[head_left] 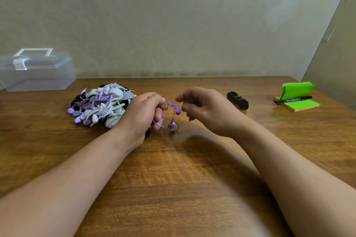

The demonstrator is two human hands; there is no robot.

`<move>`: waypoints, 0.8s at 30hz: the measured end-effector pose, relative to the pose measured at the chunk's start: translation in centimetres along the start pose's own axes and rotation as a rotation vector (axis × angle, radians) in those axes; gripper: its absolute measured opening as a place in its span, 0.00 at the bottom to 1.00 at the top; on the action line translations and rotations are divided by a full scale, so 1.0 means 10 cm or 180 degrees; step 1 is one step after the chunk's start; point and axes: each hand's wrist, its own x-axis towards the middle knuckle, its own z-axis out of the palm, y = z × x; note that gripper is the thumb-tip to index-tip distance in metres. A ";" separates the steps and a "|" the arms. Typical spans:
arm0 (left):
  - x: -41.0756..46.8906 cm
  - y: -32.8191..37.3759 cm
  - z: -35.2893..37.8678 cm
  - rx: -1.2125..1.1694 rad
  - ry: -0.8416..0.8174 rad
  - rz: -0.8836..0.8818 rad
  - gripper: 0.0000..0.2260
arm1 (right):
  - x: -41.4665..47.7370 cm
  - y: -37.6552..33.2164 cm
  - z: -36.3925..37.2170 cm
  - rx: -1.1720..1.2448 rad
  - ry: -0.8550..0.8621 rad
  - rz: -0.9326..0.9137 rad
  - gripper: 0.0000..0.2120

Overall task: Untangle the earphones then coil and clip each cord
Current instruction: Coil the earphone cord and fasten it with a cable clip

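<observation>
Two risks sit right between my hands, so I'll start there. My left hand (pixel 141 110) has its fingers curled tight round a bunch of the purple earphones (pixel 169 116), held just above the table (pixel 173 179). Both buds dangle below my knuckles, the lower one touching or nearly touching the wood. My right hand (pixel 209 110) is half curled, with thumb and forefinger at the end of a strand running across from the left. I cannot tell whether it really pinches that strand or only brushes it.

If I pull sideways while the left fist is clamped this hard, I think any crossing hidden inside it will cinch into a knot instead of opening. The thin wire could also strain where it enters a bud. A thin dark loop lies on the table under the lower bud. I can't make out what it is, but the bud could snag it.

Further out on the left, the pile of earphones (pixel 100 105) lies just behind my left wrist, so a swinging bud or plug might hook into it. The black clips (pixel 238 100) wait beyond my right hand, near enough to knock away. The sticky notes (pixel 297 103), marker (pixel 293 99) and clear box (pixel 36 72) sit well apart.
</observation>
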 end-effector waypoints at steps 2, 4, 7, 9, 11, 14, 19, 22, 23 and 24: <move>0.01 -0.04 0.03 0.0082 0.0165 0.0093 0.09 | 0.00 -0.02 0.02 -0.0108 -0.0059 0.0003 0.09; 0.03 -0.09 0.03 0.0650 0.0327 0.0453 0.06 | 0.00 -0.02 0.02 -0.0162 -0.0079 0.0042 0.09; 0.02 -0.09 0.04 0.0891 0.0259 0.0739 0.06 | 0.00 -0.03 0.02 -0.0329 -0.0141 0.0165 0.08; -0.01 -0.06 0.06 0.0665 0.0137 0.0588 0.07 | -0.01 -0.03 0.01 -0.0445 -0.0158 0.0235 0.07; -0.03 -0.03 0.09 0.0353 0.0046 0.0348 0.07 | -0.01 -0.03 0.00 -0.0434 -0.0135 0.0295 0.06; -0.05 -0.02 0.12 -0.0177 -0.0022 -0.0009 0.08 | 0.00 -0.06 0.03 -0.0227 -0.0214 0.0347 0.04; -0.08 -0.01 0.17 -0.0549 0.0014 -0.0276 0.08 | 0.00 -0.04 0.09 0.0214 -0.0447 0.0493 0.05; -0.08 0.00 0.16 -0.0549 0.0083 -0.0316 0.08 | 0.00 -0.04 0.08 0.0331 -0.0429 0.0428 0.04; -0.07 0.00 0.16 -0.0528 0.0097 -0.0307 0.07 | 0.00 -0.04 0.08 0.0377 -0.0418 0.0383 0.04; -0.07 0.00 0.15 -0.0494 0.0110 -0.0294 0.07 | 0.00 -0.04 0.08 0.0408 -0.0407 0.0334 0.04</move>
